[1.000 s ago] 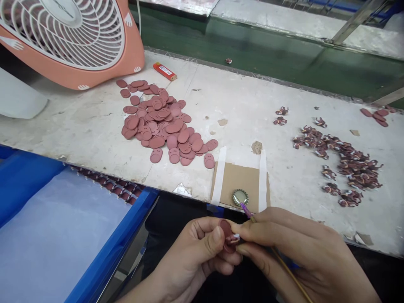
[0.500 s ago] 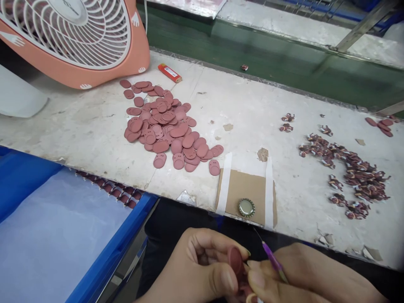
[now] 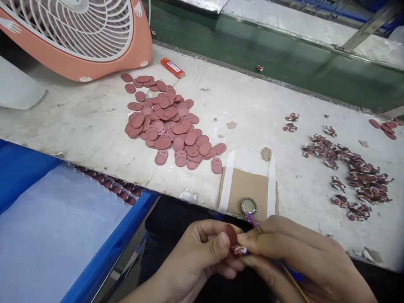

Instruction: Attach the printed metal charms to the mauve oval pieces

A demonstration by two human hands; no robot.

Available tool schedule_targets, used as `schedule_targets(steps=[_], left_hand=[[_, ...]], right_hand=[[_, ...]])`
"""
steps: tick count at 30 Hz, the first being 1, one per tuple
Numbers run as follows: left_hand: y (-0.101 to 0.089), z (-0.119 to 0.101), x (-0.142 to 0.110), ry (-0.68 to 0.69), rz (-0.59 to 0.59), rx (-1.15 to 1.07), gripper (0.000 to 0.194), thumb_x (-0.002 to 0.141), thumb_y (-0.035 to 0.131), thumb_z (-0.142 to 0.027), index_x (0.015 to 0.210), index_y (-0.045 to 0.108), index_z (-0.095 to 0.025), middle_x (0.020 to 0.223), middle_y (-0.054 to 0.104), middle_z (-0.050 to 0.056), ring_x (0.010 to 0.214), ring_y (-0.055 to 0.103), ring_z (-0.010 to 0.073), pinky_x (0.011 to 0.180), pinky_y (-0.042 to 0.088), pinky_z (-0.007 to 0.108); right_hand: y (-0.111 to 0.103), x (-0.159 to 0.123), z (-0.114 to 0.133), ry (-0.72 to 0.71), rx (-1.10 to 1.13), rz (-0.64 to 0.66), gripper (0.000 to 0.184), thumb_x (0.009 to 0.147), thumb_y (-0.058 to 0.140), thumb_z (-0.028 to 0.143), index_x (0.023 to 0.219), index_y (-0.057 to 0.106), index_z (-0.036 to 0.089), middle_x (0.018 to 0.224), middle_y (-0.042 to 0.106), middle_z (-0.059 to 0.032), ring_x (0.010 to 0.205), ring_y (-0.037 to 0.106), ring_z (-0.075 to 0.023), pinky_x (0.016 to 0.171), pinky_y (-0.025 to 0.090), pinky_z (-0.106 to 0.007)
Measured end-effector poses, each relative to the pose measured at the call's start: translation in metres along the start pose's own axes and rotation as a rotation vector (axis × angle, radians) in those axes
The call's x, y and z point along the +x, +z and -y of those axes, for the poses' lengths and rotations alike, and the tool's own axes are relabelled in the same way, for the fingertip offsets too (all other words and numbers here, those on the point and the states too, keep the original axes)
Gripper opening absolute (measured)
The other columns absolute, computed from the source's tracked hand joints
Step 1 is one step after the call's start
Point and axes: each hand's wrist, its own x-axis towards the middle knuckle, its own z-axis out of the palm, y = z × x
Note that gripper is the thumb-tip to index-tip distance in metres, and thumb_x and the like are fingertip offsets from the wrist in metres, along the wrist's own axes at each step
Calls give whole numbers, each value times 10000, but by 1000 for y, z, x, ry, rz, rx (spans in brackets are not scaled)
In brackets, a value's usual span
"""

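Between thumb and fingers of my left hand stands a reddish-brown oval disc, tilted up. A small brown figure with white and cream parts sits at the disc's lower edge; whether it is stuck on, I cannot tell. My right hand is closed at the figure and disc, fingertips touching them. Across its fingers lies a thin brush-like tool with a purple neck and slim yellowish handle, pointing at a bottle cap. That cap rests upturned on a cardboard piece held by white tape.
A heap of oval discs lies left of the cardboard, small figures to the right. An orange fan and red box stand behind. A green belt runs beyond the table. A blue tray is lower left.
Both hands have risen slightly towards the table, and the right has turned so the tool points at the cap. A small piece on the green belt has moved right. The view has shifted a little.
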Motion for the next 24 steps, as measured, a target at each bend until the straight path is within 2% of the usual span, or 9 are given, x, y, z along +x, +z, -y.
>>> schedule_targets(steps=[6, 12, 18, 21, 24], left_hand=[[0, 4, -3, 21, -9, 29, 254, 765, 831, -383, 829, 805, -138, 654, 681, 7, 566, 612, 48, 529, 496, 101], [3, 6, -6, 36, -1, 45, 264, 775, 820, -392, 832, 809, -135, 626, 663, 6, 546, 584, 41, 536, 492, 96], [2, 8, -10, 61, 4, 75, 269, 778, 814, -403, 831, 806, -139, 626, 662, 0, 538, 580, 40, 545, 493, 104], [4, 5, -12, 142, 29, 115, 239, 761, 832, -382, 836, 804, -157, 675, 715, 6, 582, 626, 51, 576, 507, 116], [7, -2, -14, 223, 134, 138, 185, 734, 859, -312, 889, 818, -221, 720, 769, 7, 621, 689, 89, 572, 516, 145]], right_hand=[[0, 2, -3, 4, 15, -11, 229, 916, 604, 33, 1070, 684, 182, 880, 682, -30, 750, 689, -125, 680, 587, -170], [1, 0, 1, -18, 12, -15, 203, 937, 605, 41, 1063, 678, 183, 868, 677, -28, 730, 677, -115, 669, 576, -173], [4, 2, 7, -81, -10, -87, 193, 909, 604, 18, 1019, 693, 149, 833, 676, -39, 710, 680, -106, 671, 572, -138], [5, -7, 7, -91, -51, -113, 237, 915, 620, 43, 1106, 679, 171, 920, 692, -58, 797, 697, -139, 722, 597, -178], [3, -21, 2, -112, -152, -192, 372, 912, 684, 132, 1272, 628, 210, 1058, 686, -94, 877, 708, -205, 732, 622, -249]])
